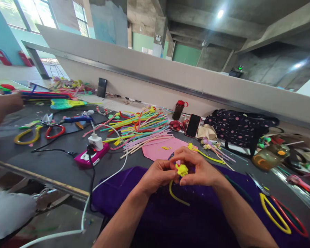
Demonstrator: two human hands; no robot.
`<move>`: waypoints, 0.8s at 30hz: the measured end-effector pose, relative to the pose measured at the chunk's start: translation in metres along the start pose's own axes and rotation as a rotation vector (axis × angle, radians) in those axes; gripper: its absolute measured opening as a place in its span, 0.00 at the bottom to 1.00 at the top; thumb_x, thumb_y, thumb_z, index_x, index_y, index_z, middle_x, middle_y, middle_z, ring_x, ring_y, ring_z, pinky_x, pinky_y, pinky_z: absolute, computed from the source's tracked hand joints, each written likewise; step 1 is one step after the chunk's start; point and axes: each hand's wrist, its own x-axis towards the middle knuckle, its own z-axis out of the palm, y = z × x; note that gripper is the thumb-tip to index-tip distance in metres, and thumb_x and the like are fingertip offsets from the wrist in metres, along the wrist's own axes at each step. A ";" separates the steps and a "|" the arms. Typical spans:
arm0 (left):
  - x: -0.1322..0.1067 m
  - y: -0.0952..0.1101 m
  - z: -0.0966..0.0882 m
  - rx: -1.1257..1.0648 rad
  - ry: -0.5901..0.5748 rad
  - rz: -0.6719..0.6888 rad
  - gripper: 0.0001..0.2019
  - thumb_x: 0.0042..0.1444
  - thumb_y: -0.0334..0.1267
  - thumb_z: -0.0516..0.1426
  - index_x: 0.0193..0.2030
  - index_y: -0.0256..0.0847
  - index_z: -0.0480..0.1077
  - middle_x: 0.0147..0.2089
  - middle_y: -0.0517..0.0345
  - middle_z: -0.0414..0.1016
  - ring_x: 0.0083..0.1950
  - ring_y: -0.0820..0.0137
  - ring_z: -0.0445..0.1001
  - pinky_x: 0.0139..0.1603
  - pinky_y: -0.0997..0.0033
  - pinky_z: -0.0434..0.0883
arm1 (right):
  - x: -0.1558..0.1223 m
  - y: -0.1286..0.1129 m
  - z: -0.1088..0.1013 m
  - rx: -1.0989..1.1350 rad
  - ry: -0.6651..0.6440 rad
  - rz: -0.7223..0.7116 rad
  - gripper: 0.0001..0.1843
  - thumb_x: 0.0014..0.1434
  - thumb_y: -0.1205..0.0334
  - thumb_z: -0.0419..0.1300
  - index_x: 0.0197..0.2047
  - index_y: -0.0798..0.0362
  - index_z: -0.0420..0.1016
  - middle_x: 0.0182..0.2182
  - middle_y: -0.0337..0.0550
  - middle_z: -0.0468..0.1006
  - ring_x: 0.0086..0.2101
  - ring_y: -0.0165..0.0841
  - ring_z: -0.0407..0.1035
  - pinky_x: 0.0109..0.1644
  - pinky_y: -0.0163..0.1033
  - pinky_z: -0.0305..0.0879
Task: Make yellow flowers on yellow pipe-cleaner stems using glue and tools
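Note:
Between my hands is a small yellow pipe-cleaner flower (182, 169), held just above a dark purple cloth. My left hand (155, 176) pinches it at its left side with thumb and fingertips. Curved around it from the right, my right hand (200, 167) has its thumb below and its fingers above. A yellow pipe-cleaner stem (176, 197) hangs down under the flower and curls to the right. Just beyond my hands, a pink sheet (155, 148) carries small yellow bits. Another yellow pipe-cleaner piece (209, 156) lies right of the sheet.
Many coloured pipe cleaners (139, 125) lie beyond the pink sheet. A purple power strip (100, 156) with cables stands left. Scissors (276, 210) lie at right, near a jar (270, 158). A phone (193, 125) leans at the back. Another person's hand (5, 103) is at far left.

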 end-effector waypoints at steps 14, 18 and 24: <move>0.001 -0.001 -0.004 -0.036 -0.010 0.046 0.08 0.42 0.37 0.61 0.25 0.33 0.71 0.17 0.63 0.66 0.14 0.85 0.48 0.15 0.79 0.42 | 0.002 0.003 0.005 -0.046 0.091 -0.052 0.11 0.49 0.60 0.62 0.37 0.52 0.72 0.33 0.41 0.69 0.36 0.33 0.65 0.40 0.39 0.61; 0.002 -0.002 -0.004 -0.033 0.021 0.047 0.07 0.43 0.36 0.60 0.25 0.33 0.71 0.17 0.62 0.67 0.14 0.85 0.50 0.15 0.80 0.44 | 0.002 0.006 0.006 -0.068 0.119 -0.048 0.08 0.49 0.63 0.62 0.36 0.52 0.72 0.32 0.41 0.70 0.35 0.33 0.65 0.39 0.39 0.62; 0.005 0.000 -0.001 -0.055 0.065 0.039 0.07 0.42 0.37 0.60 0.24 0.33 0.70 0.19 0.60 0.70 0.14 0.84 0.52 0.14 0.80 0.45 | 0.004 0.007 0.008 -0.090 0.181 -0.038 0.07 0.50 0.64 0.61 0.35 0.52 0.73 0.31 0.42 0.70 0.34 0.33 0.65 0.37 0.38 0.63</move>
